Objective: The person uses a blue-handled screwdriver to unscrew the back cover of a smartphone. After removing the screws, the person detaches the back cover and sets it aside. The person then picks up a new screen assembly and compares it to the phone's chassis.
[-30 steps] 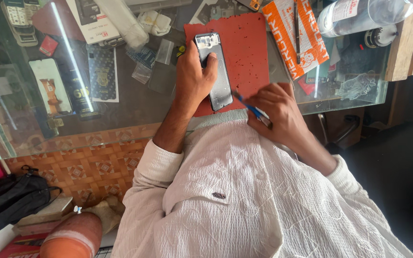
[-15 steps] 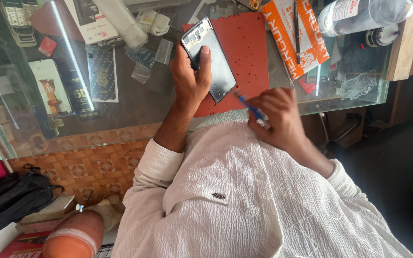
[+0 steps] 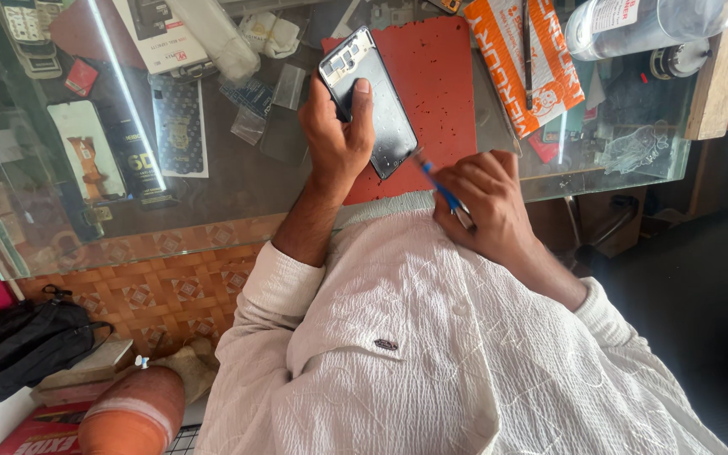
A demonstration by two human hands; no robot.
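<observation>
Gripping a dark phone frame [image 3: 370, 99] in the left hand [image 3: 336, 135], tilted w/ its long axis running up-left to down-right over the red mat [image 3: 444, 80] on the glass surface [image 3: 221, 181], the right hand [image 3: 484, 205] pinches a blue-tipped tool [image 3: 438, 184] touching the frame's lower corner.

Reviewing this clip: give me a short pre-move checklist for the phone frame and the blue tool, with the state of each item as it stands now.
1. Left hand grips the phone frame: ok, fingers wrapped around its lower half, thumb on its face.
2. Frame lifted off the red mat: ok, tilted above it.
3. Right hand holds the blue tool: ok.
4. Tool tip at the frame's lower corner: ok, though actual contact cannot be told.
5. Loose screws or parts on the mat: cannot tell, too small.
6. Glass counter around the mat: not ok, crowded with packets and phones.
</observation>
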